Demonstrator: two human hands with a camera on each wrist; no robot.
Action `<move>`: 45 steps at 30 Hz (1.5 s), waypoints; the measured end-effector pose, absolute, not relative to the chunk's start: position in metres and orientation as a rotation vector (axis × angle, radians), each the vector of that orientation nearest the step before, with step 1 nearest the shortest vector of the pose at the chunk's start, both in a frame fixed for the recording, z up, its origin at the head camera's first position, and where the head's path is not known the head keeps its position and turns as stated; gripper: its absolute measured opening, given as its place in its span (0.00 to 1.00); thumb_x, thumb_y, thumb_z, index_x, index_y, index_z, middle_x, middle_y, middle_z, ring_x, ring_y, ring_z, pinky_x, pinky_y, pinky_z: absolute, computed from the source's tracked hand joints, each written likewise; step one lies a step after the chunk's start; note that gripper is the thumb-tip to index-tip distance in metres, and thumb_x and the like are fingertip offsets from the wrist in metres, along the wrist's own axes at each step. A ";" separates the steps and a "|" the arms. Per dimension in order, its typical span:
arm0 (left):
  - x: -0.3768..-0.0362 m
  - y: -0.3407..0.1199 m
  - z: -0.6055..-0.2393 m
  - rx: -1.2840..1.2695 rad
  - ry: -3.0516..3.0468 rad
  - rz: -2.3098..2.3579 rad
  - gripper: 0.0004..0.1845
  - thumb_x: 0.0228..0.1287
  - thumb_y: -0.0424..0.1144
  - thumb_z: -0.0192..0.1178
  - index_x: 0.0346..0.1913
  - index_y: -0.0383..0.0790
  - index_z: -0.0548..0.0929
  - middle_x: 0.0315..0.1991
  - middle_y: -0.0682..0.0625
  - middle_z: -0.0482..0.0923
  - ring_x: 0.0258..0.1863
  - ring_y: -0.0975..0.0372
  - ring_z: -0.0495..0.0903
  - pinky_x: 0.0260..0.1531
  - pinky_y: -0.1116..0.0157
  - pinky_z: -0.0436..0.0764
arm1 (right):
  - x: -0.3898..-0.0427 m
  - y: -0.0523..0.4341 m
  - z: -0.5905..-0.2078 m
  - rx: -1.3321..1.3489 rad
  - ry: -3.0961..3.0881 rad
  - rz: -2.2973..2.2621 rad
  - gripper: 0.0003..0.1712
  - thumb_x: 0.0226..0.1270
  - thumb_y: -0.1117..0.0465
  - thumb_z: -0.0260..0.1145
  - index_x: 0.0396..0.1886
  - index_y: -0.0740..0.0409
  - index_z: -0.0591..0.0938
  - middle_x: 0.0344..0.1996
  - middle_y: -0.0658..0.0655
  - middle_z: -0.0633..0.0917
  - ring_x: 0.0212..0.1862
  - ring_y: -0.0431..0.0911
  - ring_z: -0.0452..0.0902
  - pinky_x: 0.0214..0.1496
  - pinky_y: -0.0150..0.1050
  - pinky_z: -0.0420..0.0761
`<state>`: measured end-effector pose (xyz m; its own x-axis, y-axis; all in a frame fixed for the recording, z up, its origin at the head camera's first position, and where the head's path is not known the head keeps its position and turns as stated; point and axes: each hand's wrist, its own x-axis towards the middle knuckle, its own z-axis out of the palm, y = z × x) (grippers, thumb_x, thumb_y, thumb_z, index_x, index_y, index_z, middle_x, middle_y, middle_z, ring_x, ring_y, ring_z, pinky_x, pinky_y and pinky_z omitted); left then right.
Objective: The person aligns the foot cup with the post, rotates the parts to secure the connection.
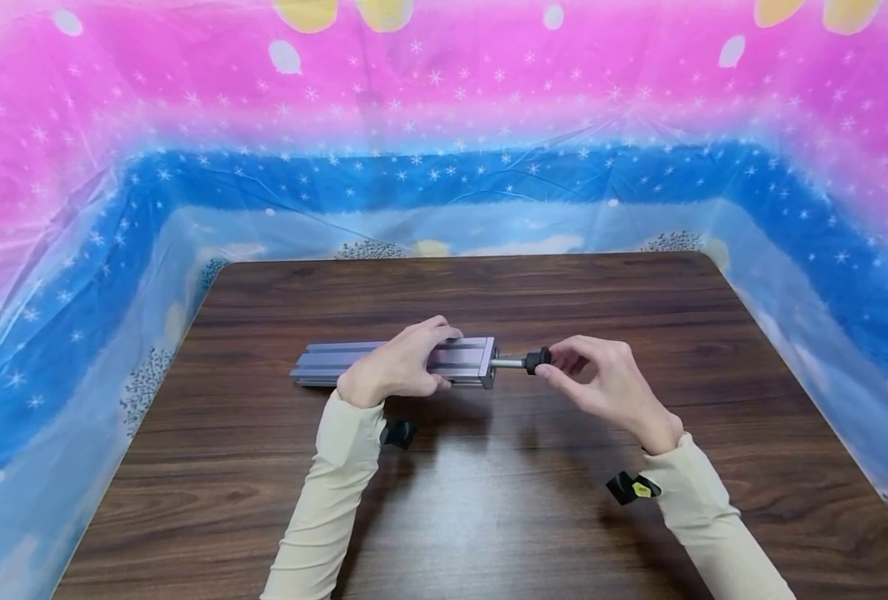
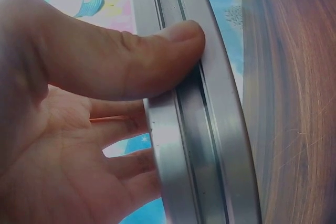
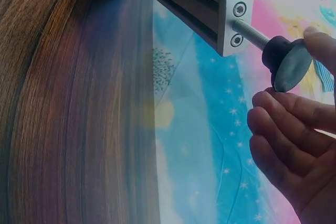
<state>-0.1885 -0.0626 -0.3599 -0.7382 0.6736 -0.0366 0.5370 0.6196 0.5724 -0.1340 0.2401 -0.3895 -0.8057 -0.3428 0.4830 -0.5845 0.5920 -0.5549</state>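
Left hand [image 1: 399,364] grips a grooved metal bar [image 1: 322,360] while right hand [image 1: 612,383] pinches its black foot [image 1: 538,361]

The left hand is clamped across the bar, its thumb lying along the groove on the near side and its fingers reaching over the far side. The right hand has thumb and fingertips closed on the rim of the foot's round disc, other fingers loosely bent below. A threaded rod [image 1: 509,363] joins the foot to the bar's right end face, between two socket-head bolts [image 3: 239,9]. The bar stretches left to right over the middle of the dark wood-grain worktop [image 1: 459,525]; whether its whole underside touches is unclear. Cream sleeves [image 1: 342,454] cover both forearms, a small black device at each wrist. Pink and blue patterned cloth [image 1: 444,92] surrounds the worktop's far and side edges.
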 end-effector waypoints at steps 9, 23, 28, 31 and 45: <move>-0.189 -0.062 -0.361 1.022 2.604 0.821 0.33 0.54 0.30 0.68 0.66 0.33 0.75 0.53 0.46 0.74 0.43 0.56 0.72 0.47 0.60 0.74 | -0.135 0.233 -0.389 0.613 -2.512 0.964 0.14 0.70 0.54 0.68 0.22 0.44 0.84 0.15 0.40 0.77 0.18 0.35 0.68 0.23 0.29 0.68; -0.190 -0.064 -0.358 1.014 2.609 0.825 0.33 0.54 0.29 0.68 0.66 0.34 0.75 0.53 0.46 0.74 0.44 0.56 0.72 0.47 0.60 0.73 | -0.128 0.239 -0.380 0.868 -2.427 1.007 0.35 0.53 0.60 0.81 0.62 0.55 0.80 0.50 0.52 0.85 0.45 0.41 0.84 0.48 0.32 0.82; -0.190 -0.064 -0.357 1.011 2.610 0.818 0.33 0.54 0.29 0.68 0.66 0.34 0.75 0.53 0.46 0.74 0.44 0.56 0.73 0.48 0.60 0.74 | -0.131 0.239 -0.381 0.983 -2.338 0.989 0.38 0.50 0.67 0.81 0.64 0.58 0.80 0.56 0.55 0.84 0.52 0.45 0.82 0.55 0.30 0.80; -0.189 -0.064 -0.357 1.002 2.606 0.820 0.33 0.54 0.29 0.69 0.66 0.34 0.75 0.53 0.46 0.74 0.45 0.56 0.73 0.48 0.60 0.74 | -0.132 0.240 -0.381 0.992 -2.325 0.973 0.34 0.51 0.71 0.79 0.61 0.58 0.82 0.54 0.55 0.85 0.53 0.45 0.82 0.55 0.29 0.79; -0.189 -0.063 -0.358 1.008 2.594 0.825 0.33 0.54 0.30 0.69 0.66 0.34 0.76 0.53 0.46 0.74 0.44 0.57 0.73 0.48 0.60 0.74 | -0.130 0.241 -0.382 0.906 -2.391 0.948 0.29 0.56 0.64 0.79 0.59 0.56 0.84 0.44 0.50 0.88 0.42 0.40 0.86 0.45 0.35 0.83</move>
<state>-0.1890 -0.0633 -0.3582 -0.7340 0.6789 -0.0172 0.5444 0.6033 0.5828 -0.1299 0.2406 -0.3824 -0.7041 -0.4179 0.5741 -0.6978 0.5571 -0.4502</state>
